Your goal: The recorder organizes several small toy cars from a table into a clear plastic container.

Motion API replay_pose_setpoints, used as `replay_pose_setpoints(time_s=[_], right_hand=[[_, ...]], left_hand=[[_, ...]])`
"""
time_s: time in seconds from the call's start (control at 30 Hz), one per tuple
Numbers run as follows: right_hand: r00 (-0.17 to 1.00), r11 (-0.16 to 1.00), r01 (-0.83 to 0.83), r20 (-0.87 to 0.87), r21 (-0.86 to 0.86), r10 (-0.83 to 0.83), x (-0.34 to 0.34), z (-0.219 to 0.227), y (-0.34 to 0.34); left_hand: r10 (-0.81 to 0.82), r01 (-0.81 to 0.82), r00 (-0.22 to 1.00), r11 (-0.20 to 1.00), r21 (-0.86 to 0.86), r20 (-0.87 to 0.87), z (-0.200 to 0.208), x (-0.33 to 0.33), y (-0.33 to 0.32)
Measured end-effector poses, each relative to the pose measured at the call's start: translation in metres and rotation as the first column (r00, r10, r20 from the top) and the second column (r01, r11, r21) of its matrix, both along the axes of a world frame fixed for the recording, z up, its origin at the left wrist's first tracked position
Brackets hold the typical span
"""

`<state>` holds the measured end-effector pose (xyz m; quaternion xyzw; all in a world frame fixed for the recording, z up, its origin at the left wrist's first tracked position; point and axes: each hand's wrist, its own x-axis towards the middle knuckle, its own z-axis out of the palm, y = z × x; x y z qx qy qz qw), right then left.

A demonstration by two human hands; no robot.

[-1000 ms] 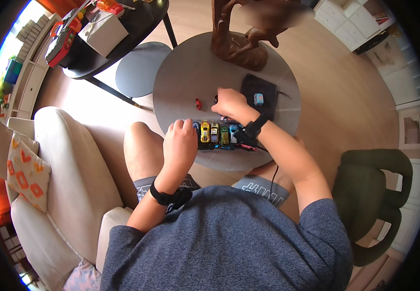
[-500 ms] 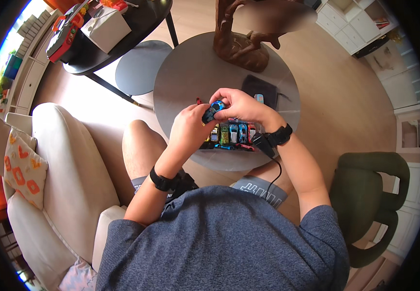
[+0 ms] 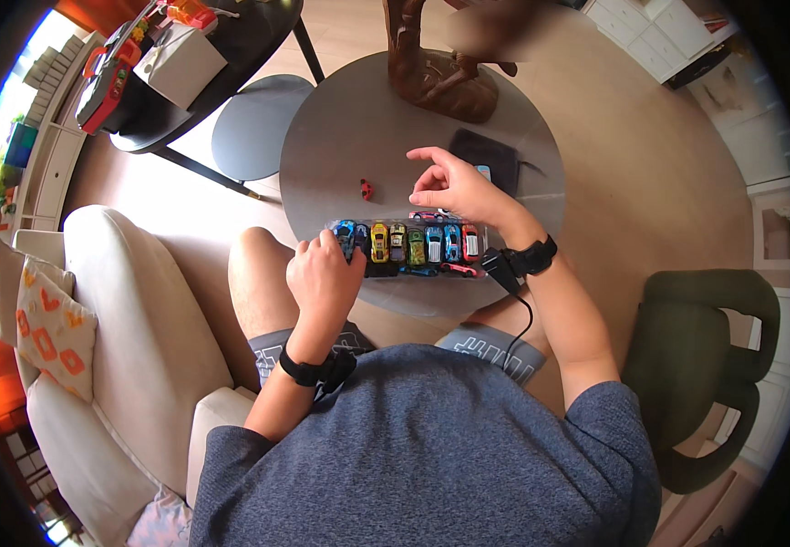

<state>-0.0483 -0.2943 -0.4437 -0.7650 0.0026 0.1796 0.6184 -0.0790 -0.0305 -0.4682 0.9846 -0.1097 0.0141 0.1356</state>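
My left hand (image 3: 325, 273) is closed on a blue toy car (image 3: 345, 231) at the left end of a row of small toy cars. Yellow, green, blue and red cars stand side by side in that row, in what looks like a clear tray; a green car (image 3: 416, 247) sits near its middle. Over the far side of the row hovers my right hand (image 3: 459, 189), open, thumb and fingers apart and nothing between them. Left of it, a small red toy car (image 3: 366, 190) lies alone on the round grey table (image 3: 331, 137).
A dark cloth pouch (image 3: 495, 162) lies beyond my right hand, with a light blue item (image 3: 483, 171) partly showing beside it. A brown carved wooden figure (image 3: 440, 87) stands at the table's far edge. A sofa (image 3: 144, 301) is at left, a green chair (image 3: 686, 365) at right.
My left hand has brought the blue car down and left to the row's end. My right hand has let go of it and opened, moving right. The red car is now uncovered.
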Motion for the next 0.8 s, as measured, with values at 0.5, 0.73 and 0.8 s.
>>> replay_pose_setpoints(time_s=[0.5,0.73,0.8], right_hand=[[1.0,1.0,0.007,0.01,0.004,-0.007,-0.015,-0.006,-0.001],[0.98,0.918,0.003,0.185,-0.396,0.076,-0.017,0.01,0.018],[0.963,0.869,0.193,0.255,-0.456,-0.08,-0.007,0.009,-0.001]], left_hand=[[-0.194,0.202,0.974,0.978,-0.059,0.113,-0.017,-0.005,0.031],[-0.292,0.292,0.956,0.944,-0.155,0.023,-0.02,0.006,0.039],[-0.321,0.311,0.947,0.932,-0.186,-0.021,-0.024,0.016,0.045]])
